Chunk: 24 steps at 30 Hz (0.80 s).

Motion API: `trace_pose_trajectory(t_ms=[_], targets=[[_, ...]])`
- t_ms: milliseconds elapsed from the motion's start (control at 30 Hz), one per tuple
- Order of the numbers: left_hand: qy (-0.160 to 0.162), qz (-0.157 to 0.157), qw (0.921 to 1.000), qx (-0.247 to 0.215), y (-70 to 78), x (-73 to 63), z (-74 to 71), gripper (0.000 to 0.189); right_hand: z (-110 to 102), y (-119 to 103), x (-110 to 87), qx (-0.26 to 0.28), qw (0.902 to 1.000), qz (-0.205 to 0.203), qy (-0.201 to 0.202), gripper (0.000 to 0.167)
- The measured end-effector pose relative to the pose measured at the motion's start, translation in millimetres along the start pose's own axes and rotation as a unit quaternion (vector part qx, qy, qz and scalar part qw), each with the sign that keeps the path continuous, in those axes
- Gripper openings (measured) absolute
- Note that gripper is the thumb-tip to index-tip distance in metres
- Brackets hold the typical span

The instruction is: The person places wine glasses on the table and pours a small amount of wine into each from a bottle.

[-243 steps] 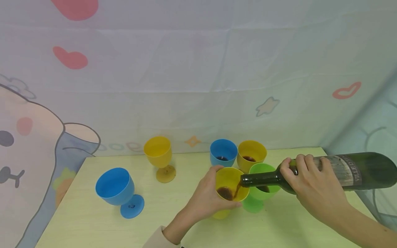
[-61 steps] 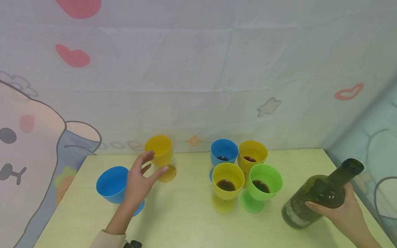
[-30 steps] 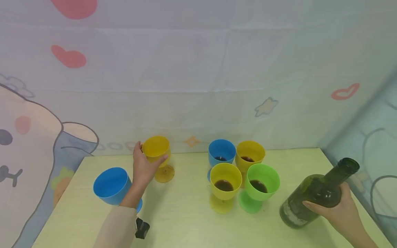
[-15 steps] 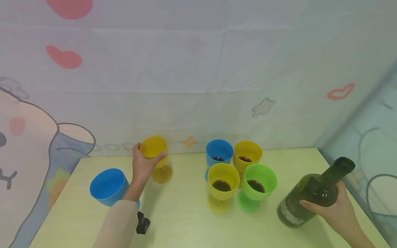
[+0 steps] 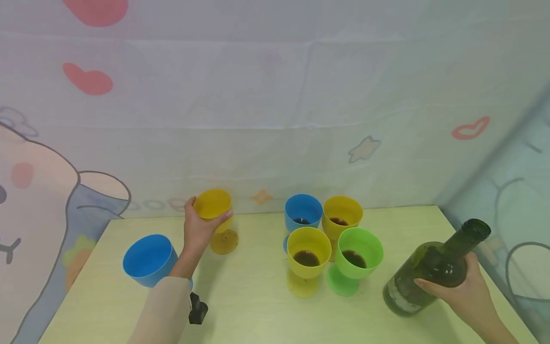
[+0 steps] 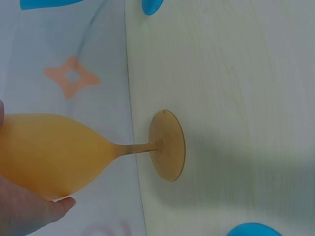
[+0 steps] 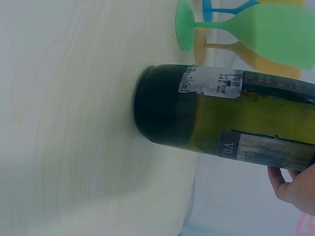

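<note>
My left hand point(image 5: 201, 231) grips the bowl of a yellow plastic goblet point(image 5: 216, 206) at the back left, thumb on the near side and fingers round the far side. In the left wrist view this goblet's round foot point(image 6: 167, 145) is at the table, stem upright from it. My right hand point(image 5: 466, 286) holds a dark green wine bottle point(image 5: 429, 274), which stands on the table at the right, mouth up and uncapped. The right wrist view shows its worn label point(image 7: 211, 82) and dark liquid in the lower part.
Mid-table stand a blue goblet point(image 5: 303, 210), a rear yellow goblet point(image 5: 342, 209), a front yellow goblet point(image 5: 308, 270) and a green goblet point(image 5: 365, 267), close together, each with dark liquid. A blue goblet point(image 5: 148, 263) stands left, partly behind my left forearm. A printed cloth point(image 5: 275, 95) hangs behind the table.
Earlier the bottle was tipped, pouring into the front yellow goblet held by my left hand. Now it stands on the table, and my left hand has moved left to the back-left yellow goblet and gripped it.
</note>
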State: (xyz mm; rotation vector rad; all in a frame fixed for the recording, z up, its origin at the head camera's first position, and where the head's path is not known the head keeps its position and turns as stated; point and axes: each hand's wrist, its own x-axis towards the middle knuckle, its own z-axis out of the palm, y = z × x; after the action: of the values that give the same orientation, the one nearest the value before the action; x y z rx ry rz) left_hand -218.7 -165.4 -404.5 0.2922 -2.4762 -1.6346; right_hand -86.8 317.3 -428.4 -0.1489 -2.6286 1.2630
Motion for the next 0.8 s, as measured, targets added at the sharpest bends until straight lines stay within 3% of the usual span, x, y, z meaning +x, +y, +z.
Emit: trace_pose_trajectory(t_ms=[233, 400, 800], targets=[[-0.001, -0.007, 0.9999, -0.012, 1.1, -1.8, 0.8, 0.098, -0.4, -1.5, 0.6, -0.005, 0.9998, -0.018, 0.01, 0.088], [-0.005, -0.002, 0.9999, -0.016, 3.4, -5.7, 3.1, 0.096, -0.1, -0.3, 0.4, -0.007, 0.9999, -0.003, 0.012, 0.089], [-0.048, 0.037, 0.9981, -0.004, 18.0, -28.6, 6.5, 0.094, 0.5, -13.9, 3.4, -0.03, 0.9992, 0.001, -0.026, 0.095]])
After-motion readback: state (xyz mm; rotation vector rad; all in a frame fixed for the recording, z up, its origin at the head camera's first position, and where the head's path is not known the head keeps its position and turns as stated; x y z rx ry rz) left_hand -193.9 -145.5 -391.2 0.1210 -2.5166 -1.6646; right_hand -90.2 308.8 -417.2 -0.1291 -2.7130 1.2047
